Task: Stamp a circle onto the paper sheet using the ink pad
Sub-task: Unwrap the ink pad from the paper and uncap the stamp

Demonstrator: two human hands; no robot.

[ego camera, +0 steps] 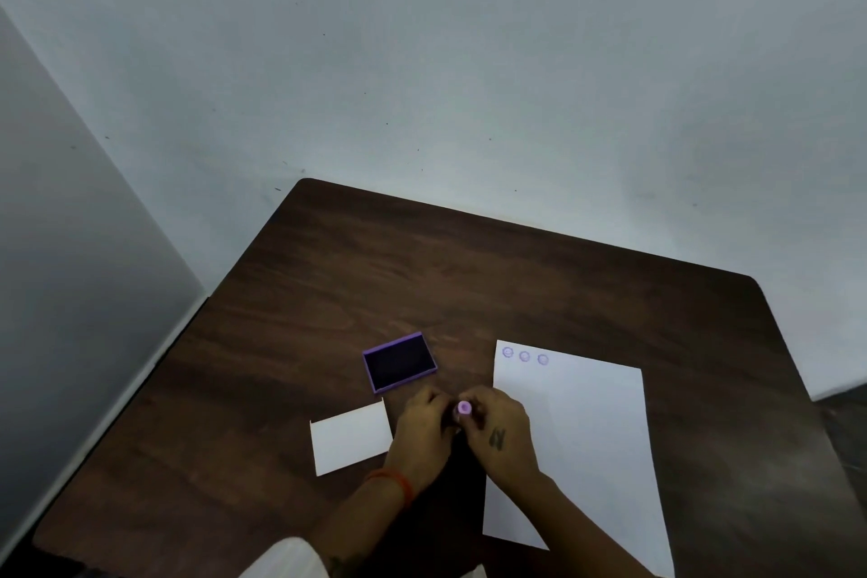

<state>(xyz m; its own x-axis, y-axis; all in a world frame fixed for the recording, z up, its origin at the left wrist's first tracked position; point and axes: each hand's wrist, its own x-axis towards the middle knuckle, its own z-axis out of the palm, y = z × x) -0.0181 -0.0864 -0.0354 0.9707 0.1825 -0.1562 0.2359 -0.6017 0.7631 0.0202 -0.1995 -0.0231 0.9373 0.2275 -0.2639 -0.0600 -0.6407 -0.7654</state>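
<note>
Both hands, left hand (424, 425) and right hand (499, 429), meet over bare table (516, 286) in the gap between ink pad (399, 362), small card (351, 438) and paper sheet (577, 446). Far half of table lies open; wall (422, 61) closes its far edge.

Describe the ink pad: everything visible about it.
The ink pad is a small, flat rectangular tray with a purple rim, plastic by its look, around a very dark inked surface. It lies open and face up on the brown table, turned slightly askew. Nothing touches it: the paper sheet lies to its right, a small white card lies nearer the person, and both hands hold a small purple stamp just short of it. No lid is identifiable.
</note>
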